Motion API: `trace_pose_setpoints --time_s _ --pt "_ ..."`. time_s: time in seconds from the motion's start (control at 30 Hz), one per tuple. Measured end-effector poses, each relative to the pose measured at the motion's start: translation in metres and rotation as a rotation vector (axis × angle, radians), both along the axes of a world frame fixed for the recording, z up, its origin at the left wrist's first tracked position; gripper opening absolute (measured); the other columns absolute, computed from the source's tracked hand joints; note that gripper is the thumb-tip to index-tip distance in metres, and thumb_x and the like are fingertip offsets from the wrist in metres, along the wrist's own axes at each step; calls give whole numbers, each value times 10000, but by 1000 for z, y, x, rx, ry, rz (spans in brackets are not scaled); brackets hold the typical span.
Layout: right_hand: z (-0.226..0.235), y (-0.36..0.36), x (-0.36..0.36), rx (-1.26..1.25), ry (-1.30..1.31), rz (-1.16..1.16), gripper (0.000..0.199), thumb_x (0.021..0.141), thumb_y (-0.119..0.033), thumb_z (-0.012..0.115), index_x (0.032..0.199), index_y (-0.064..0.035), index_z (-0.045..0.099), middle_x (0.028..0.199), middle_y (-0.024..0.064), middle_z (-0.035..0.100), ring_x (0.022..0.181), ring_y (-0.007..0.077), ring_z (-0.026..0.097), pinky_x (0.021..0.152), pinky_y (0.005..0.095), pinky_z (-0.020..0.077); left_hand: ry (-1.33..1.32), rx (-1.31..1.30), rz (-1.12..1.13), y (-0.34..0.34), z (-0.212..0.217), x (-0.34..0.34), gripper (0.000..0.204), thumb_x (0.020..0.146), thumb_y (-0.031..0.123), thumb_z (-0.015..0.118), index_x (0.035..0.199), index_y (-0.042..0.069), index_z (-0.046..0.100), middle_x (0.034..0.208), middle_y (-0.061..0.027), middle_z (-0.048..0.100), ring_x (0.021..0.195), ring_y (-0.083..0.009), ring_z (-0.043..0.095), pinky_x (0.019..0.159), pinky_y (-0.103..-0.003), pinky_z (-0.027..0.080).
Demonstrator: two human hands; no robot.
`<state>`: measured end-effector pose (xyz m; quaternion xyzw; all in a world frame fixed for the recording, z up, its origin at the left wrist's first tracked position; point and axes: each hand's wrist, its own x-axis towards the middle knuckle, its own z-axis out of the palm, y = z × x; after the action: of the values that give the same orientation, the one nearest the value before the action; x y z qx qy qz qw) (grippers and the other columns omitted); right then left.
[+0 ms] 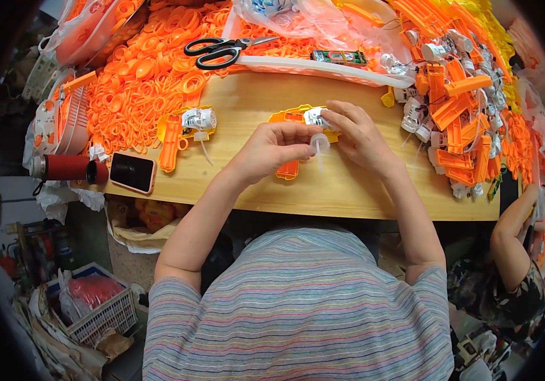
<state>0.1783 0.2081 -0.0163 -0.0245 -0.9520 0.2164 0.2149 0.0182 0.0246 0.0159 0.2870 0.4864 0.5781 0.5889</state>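
In front of me on the table lies an orange and yellow toy-gun half shell (288, 169) with a white gear unit (314, 117) seated in it. My left hand (274, 147) is closed, thumb and forefinger pinching a translucent plastic disc with a stem (319, 145) just over the shell's near side. My right hand (362, 136) curls its fingers against the right end of the gear unit; its thumb is mostly hidden. A second half shell (170, 143) with a similar white unit (199, 119) lies to the left, a thin translucent stem hanging from it.
Orange plastic rings (139, 82) heap at the far left, with black-handled scissors (222, 51) beside them. Orange housings and white units (459, 108) pile up on the right. A phone (133, 172) and red flask (66, 167) sit front left. Another person's arm (515, 222) shows right.
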Motion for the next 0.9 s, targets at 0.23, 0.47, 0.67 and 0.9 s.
trace_pose_setpoints --time_s 0.23,0.47,0.67,0.9 --pt "2 3 -9 -204 -37 65 604 715 65 707 1285 -73 561 1311 160 534 1196 350 544 959 393 494 913 167 89 13 1 1 289 852 25 679 1141 24 684 1051 -110 689 888 -154 665 770 -294 530" --pt "4 7 -17 -298 -87 128 590 706 105 698 1263 -38 565 1274 156 552 1106 322 604 896 368 527 1222 482 173 28 -16 2 235 780 6 711 1012 43 695 950 -105 687 883 -288 665 780 -364 535" --pt "4 10 -19 -296 -77 126 561 705 137 656 1237 -26 578 1263 141 563 1095 310 609 882 358 529 1351 495 127 30 -11 3 224 742 -2 709 954 68 697 933 -104 680 873 -305 658 772 -392 535" --pt "8 10 -22 -336 -96 119 526 713 132 651 1212 -22 592 1260 144 565 1081 302 617 871 351 533 1550 368 0 38 1 6 225 721 0 691 935 70 698 896 -114 673 841 -319 651 741 -410 531"
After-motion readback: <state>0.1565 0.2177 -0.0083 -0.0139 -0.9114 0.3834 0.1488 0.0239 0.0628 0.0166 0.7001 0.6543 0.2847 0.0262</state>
